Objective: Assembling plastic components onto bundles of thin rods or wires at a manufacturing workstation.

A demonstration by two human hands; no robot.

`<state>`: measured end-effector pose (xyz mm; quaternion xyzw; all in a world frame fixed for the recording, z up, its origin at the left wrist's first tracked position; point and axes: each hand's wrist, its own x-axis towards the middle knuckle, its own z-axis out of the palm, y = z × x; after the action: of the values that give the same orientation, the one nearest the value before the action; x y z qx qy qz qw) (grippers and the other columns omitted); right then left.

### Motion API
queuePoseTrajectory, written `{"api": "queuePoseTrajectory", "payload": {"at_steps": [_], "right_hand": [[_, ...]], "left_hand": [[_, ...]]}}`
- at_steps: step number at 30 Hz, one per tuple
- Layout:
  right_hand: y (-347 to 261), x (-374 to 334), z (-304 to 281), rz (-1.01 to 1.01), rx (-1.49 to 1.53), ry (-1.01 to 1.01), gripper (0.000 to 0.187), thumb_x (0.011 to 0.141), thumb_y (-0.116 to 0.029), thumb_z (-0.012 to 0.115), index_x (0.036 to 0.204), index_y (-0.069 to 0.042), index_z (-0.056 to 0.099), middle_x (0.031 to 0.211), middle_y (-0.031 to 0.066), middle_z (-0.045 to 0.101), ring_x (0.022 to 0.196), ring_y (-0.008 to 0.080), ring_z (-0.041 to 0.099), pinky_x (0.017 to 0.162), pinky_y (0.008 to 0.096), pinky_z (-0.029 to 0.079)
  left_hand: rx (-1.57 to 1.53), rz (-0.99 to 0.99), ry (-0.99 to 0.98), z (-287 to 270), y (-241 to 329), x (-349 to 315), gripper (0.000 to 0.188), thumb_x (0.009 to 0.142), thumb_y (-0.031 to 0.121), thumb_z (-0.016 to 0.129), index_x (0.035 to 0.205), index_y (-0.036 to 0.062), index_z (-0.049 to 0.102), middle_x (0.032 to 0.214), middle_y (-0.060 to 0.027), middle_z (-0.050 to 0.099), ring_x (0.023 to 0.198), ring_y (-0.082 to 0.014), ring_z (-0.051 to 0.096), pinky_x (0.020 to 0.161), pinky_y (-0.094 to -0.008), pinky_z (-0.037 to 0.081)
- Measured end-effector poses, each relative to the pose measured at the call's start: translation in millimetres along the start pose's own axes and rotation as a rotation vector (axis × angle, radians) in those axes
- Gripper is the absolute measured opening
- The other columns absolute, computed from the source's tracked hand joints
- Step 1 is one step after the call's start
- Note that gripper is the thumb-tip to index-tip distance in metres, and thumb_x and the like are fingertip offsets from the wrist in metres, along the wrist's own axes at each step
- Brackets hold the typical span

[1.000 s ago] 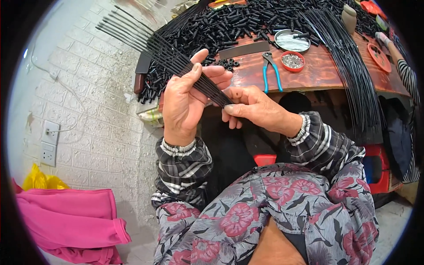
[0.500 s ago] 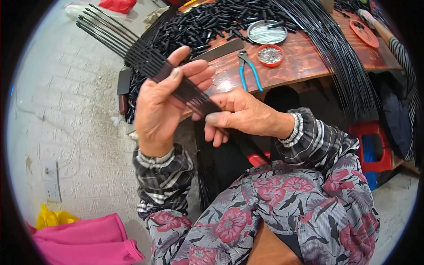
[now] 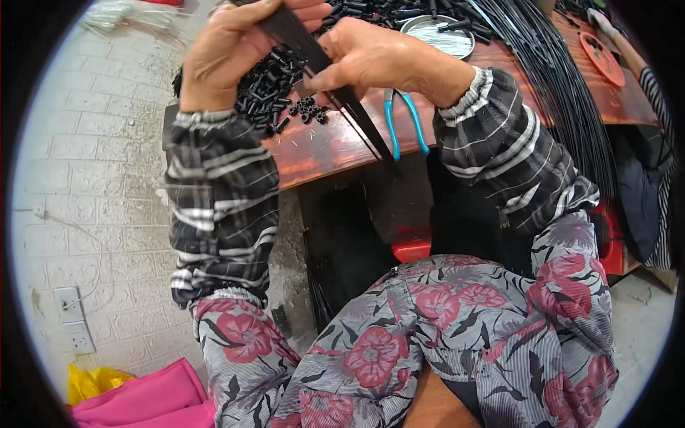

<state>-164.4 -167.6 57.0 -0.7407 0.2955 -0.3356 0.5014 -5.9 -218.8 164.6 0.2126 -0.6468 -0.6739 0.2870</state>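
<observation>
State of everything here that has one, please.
Black rod bundle: gripped by right hand, against left hand
Blue-handled pliers: handles spread
Round dish: uncovered, holding pale strips
Red plate: holding dark pieces
Black tubes: heaped loose
Long black rods: draped over table edge
Upper wall socket: cable plugged in

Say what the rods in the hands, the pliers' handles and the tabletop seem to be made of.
Rods: plastic or coated metal; they look thin and dark, but motion blur leaves this open.
Pliers' handles: probably plastic or rubber coating, judging by the even blue colour.
Tabletop: likely varnished wood or wood-look board, with reddish-brown streaks and glossy highlights.
</observation>
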Motion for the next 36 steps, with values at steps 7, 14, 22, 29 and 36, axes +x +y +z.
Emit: {"api": "queuePoseTrajectory", "payload": {"at_steps": [7,14,22,29,36], "right_hand": [[48.3,-46.2,48.2,0.142,0.115,-0.049,0.007,0.068,-0.006,0.062,0.071,0.000,0.059,0.061,-0.0001,0.057,0.054,0.0078,0.051,0.051,0.0227,0.042],[78.9,-87.5,100.4,0.219,0.112,0.047,0.007,0.069,-0.004,0.060,0.072,0.001,0.057,0.057,0.0066,0.054,0.056,0.0114,0.052,0.055,0.0276,0.042],[105.3,-88.1,92.2,0.151,-0.149,0.216,0.013,0.071,-0.012,0.060,0.078,-0.001,0.059,0.069,0.0218,0.056,0.071,0.0388,0.055,0.061,0.0424,0.044],[147.6,-101.6,85.4,0.156,-0.357,0.148,0.018,0.074,-0.015,0.058,0.088,-0.002,0.060,0.075,0.0228,0.057,0.077,0.0396,0.054,0.065,0.0448,0.042],[158.2,-95.3,85.5,0.264,-0.256,0.018,0.021,0.077,-0.019,0.056,0.092,-0.006,0.060,0.079,0.0221,0.057,0.080,0.0402,0.053,0.068,0.0440,0.043]], "left_hand": [[-0.049,-0.102,0.092,22.0,-109.3,-48.6,0.045,0.083,0.017,0.053,0.120,-0.0049,0.039,0.097,-0.0165,0.060,0.094,-0.0271,0.058,0.085,-0.0380,0.045],[-0.220,-0.302,0.289,49.3,-147.0,-91.6,0.041,0.081,0.010,0.055,0.117,-0.0055,0.042,0.097,-0.0172,0.059,0.091,-0.0257,0.058,0.081,-0.0364,0.047],[-0.104,-0.150,0.648,44.2,-119.7,-128.9,0.045,0.083,0.010,0.053,0.122,-0.0071,0.038,0.108,-0.0193,0.054,0.100,-0.0260,0.054,0.088,-0.0349,0.043],[-0.030,0.176,0.405,61.1,-105.5,-90.0,0.053,0.083,0.006,0.051,0.128,-0.0084,0.026,0.118,-0.0238,0.047,0.112,-0.0295,0.045,0.099,-0.0386,0.031],[-0.058,0.387,0.389,71.0,-89.6,-83.4,0.048,0.085,0.013,0.051,0.125,-0.0058,0.033,0.105,-0.0250,0.054,0.102,-0.0344,0.052,0.091,-0.0419,0.039]]}}
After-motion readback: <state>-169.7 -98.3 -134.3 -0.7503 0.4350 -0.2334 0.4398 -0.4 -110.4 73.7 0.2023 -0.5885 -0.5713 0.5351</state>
